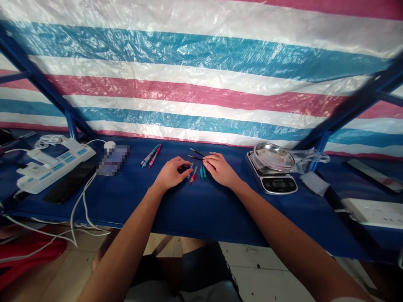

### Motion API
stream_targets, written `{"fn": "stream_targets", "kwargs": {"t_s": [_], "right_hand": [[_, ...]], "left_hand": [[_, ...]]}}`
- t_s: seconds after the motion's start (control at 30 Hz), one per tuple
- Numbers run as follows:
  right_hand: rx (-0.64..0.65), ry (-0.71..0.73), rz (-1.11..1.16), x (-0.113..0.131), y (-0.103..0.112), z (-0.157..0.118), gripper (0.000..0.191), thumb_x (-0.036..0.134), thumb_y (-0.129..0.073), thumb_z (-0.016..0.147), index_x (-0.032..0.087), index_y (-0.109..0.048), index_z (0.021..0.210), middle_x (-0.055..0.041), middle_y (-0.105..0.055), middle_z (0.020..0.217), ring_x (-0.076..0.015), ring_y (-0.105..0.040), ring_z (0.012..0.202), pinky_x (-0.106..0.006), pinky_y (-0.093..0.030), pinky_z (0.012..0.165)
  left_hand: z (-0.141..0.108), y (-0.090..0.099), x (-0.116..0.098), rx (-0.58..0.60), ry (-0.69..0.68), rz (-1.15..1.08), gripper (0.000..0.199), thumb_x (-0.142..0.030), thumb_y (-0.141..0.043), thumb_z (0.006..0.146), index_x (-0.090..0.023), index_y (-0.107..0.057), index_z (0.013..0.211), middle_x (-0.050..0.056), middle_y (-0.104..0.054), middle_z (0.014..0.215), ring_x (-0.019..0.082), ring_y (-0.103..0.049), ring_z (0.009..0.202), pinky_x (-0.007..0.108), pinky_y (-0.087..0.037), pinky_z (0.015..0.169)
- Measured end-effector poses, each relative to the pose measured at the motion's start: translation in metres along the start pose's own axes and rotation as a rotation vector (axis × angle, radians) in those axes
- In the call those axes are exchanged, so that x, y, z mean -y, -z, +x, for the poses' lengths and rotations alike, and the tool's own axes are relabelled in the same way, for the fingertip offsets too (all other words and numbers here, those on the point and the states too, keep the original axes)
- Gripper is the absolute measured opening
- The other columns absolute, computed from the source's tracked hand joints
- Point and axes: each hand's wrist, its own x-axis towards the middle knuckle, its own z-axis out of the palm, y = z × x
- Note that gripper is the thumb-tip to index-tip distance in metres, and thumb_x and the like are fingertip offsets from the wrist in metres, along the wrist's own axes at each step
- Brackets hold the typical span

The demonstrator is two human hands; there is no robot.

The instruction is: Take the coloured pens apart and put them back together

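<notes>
My left hand [172, 173] is curled at the middle of the table, thumb and forefinger closed around the upper end of a clear pen barrel [189, 173]. Beside it lies another clear barrel with a red grip [193, 176]. Two teal pen parts [203, 173] lie side by side between my hands. My right hand [221, 168] rests with its fingers stretched out, fingertips touching the ends of two dark pen refills [196, 155]. Farther left are a red pen [155, 155] and teal pens [149, 156], lying together.
A digital scale [277, 183] bearing a metal bowl [273, 156] and plastic bags stands at right. At left are a white power strip [59, 164], a black phone-like slab [67, 184] and white cables [84, 195]. A striped sheet [195, 92] hangs behind the blue table [201, 209].
</notes>
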Motion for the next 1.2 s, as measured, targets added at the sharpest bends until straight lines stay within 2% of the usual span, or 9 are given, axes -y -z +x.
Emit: {"fn": "stream_targets", "kwargs": {"t_s": [0.17,0.27,0.37,0.5,0.6,0.8,1.2], "right_hand": [[-0.027,-0.04,0.035,-0.004,-0.001,-0.001,0.039,0.043,-0.051,0.113,0.024,-0.083,0.125,-0.0088,-0.079,0.131,-0.0349,-0.052,0.146,-0.058,-0.046,0.122],[-0.043,-0.063,0.028,-0.004,-0.001,0.0,0.035,0.04,-0.054,0.112,0.025,-0.084,0.121,-0.0085,-0.08,0.128,-0.0337,-0.054,0.144,-0.056,-0.048,0.121],[-0.07,-0.056,-0.011,-0.004,-0.001,0.0,0.03,0.035,-0.057,0.11,0.026,-0.084,0.12,-0.0071,-0.081,0.125,-0.0328,-0.058,0.141,-0.054,-0.05,0.118],[-0.102,-0.03,-0.086,-0.004,0.001,0.0,0.026,0.022,-0.06,0.106,0.025,-0.084,0.116,-0.0064,-0.083,0.117,-0.0329,-0.065,0.129,-0.053,-0.055,0.111],[-0.118,-0.068,-0.099,-0.003,0.004,-0.001,0.027,0.016,-0.062,0.103,0.025,-0.084,0.114,-0.0057,-0.083,0.112,-0.0318,-0.069,0.118,-0.05,-0.06,0.101],[-0.124,-0.126,-0.045,-0.003,0.007,0.001,0.024,0.014,-0.066,0.099,0.026,-0.084,0.11,-0.0037,-0.084,0.112,-0.0302,-0.072,0.115,-0.048,-0.061,0.098],[-0.122,-0.131,0.029,-0.006,0.005,0.001,0.021,0.016,-0.069,0.097,0.029,-0.084,0.105,-0.0027,-0.085,0.11,-0.0286,-0.073,0.112,-0.047,-0.06,0.096]], "left_hand": [[0.002,0.001,0.005,-0.076,0.022,-0.001,0.029,-0.042,-0.073,0.096,-0.023,-0.082,0.116,0.009,-0.078,0.111,0.024,-0.071,0.093,0.037,-0.056,0.088],[0.002,0.001,0.004,-0.12,0.042,-0.001,0.031,-0.045,-0.068,0.1,-0.021,-0.08,0.116,0.01,-0.078,0.112,0.025,-0.072,0.095,0.037,-0.057,0.089],[0.002,-0.002,0.005,-0.123,0.02,0.025,0.034,-0.049,-0.073,0.097,-0.022,-0.08,0.115,0.01,-0.078,0.111,0.026,-0.072,0.097,0.039,-0.057,0.089],[0.002,-0.005,0.01,-0.143,0.002,0.064,0.02,-0.037,-0.074,0.095,-0.024,-0.08,0.109,0.008,-0.079,0.108,0.027,-0.071,0.098,0.04,-0.056,0.09],[0.002,-0.004,0.016,-0.167,0.023,0.085,0.015,-0.027,-0.072,0.094,-0.024,-0.081,0.106,0.008,-0.08,0.106,0.028,-0.071,0.1,0.041,-0.055,0.091],[0.003,-0.002,0.026,-0.209,0.053,0.099,0.018,-0.023,-0.07,0.093,-0.025,-0.082,0.107,0.008,-0.08,0.11,0.032,-0.07,0.104,0.046,-0.053,0.097],[0.004,-0.003,0.026,-0.174,0.024,0.093,0.019,-0.025,-0.067,0.097,-0.026,-0.082,0.108,0.009,-0.079,0.112,0.032,-0.069,0.107,0.047,-0.052,0.098]]}}
